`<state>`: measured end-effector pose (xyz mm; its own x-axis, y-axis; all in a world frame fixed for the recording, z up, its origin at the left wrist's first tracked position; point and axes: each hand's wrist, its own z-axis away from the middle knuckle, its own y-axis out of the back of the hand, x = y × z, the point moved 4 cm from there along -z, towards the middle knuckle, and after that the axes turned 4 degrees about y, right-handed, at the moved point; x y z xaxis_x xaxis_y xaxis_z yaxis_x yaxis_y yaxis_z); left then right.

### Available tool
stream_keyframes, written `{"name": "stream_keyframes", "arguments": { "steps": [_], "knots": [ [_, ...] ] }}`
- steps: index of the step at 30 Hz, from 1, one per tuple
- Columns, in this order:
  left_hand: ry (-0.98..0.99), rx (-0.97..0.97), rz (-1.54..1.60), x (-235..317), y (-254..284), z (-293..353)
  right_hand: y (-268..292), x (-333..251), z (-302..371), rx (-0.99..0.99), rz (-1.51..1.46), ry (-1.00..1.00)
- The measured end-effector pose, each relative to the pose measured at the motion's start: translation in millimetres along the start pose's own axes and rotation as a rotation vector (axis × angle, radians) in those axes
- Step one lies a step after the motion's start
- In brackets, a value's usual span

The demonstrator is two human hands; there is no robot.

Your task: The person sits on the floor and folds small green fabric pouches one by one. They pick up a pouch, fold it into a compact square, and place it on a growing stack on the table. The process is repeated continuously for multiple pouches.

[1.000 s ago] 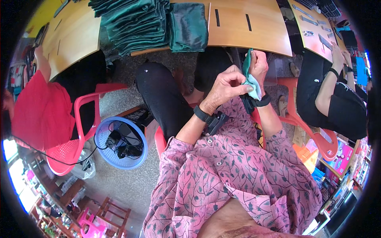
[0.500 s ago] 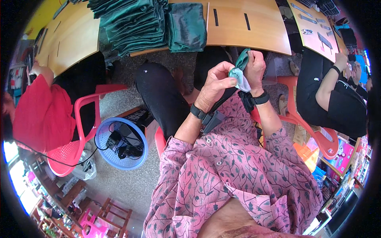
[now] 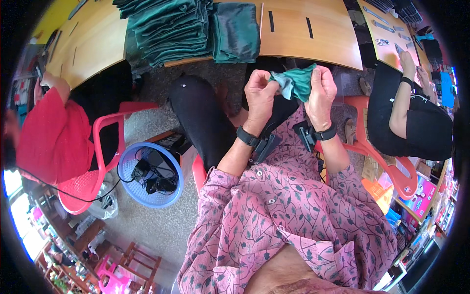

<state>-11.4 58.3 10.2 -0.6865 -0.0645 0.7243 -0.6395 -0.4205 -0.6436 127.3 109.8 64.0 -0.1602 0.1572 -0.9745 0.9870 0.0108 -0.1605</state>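
Observation:
Between my two hands, above my lap, I hold a small crumpled green cloth (image 3: 297,82), its paler side showing at the left. My left hand (image 3: 261,93) pinches the pale end between thumb and curled fingers. My right hand (image 3: 320,93) grips the other end, thumb uppermost. On the table just beyond lie a tall stack of folded dark green cloths (image 3: 169,32) and a single folded green cloth (image 3: 236,33) beside it. Both of my wrists carry black straps with small black devices.
The wooden table (image 3: 293,44) spans the far side. A blue basket (image 3: 181,171) with black devices and cables stands on the floor at left. A person in red sits on a red chair (image 3: 98,132) at left; another in black (image 3: 411,122) sits at right near a table with tools (image 3: 383,25).
My hands have moved apart, the left one slightly left and the right one slightly right. The green cloth is now spread between them, showing more of its green side.

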Motion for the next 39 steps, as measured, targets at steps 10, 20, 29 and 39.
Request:
{"name": "stream_keyframes", "arguments": {
  "steps": [10,20,29,39],
  "knots": [
    [-0.344,0.284,-0.683,10.1,18.7,-2.2,-34.7,-30.5,48.6,-0.437,0.209,0.171],
    [-0.450,0.259,-0.651,21.6,10.5,4.4,-26.4,-25.2,20.7,-0.507,0.619,0.156],
    [-0.616,0.150,-0.789,27.8,-1.9,6.6,-0.8,-1.9,2.0,-0.466,0.373,-0.173],
    [-0.056,-0.139,-0.237,17.7,-5.0,-1.2,-0.4,3.3,4.3,-0.229,0.280,-0.058]
  ]
}}
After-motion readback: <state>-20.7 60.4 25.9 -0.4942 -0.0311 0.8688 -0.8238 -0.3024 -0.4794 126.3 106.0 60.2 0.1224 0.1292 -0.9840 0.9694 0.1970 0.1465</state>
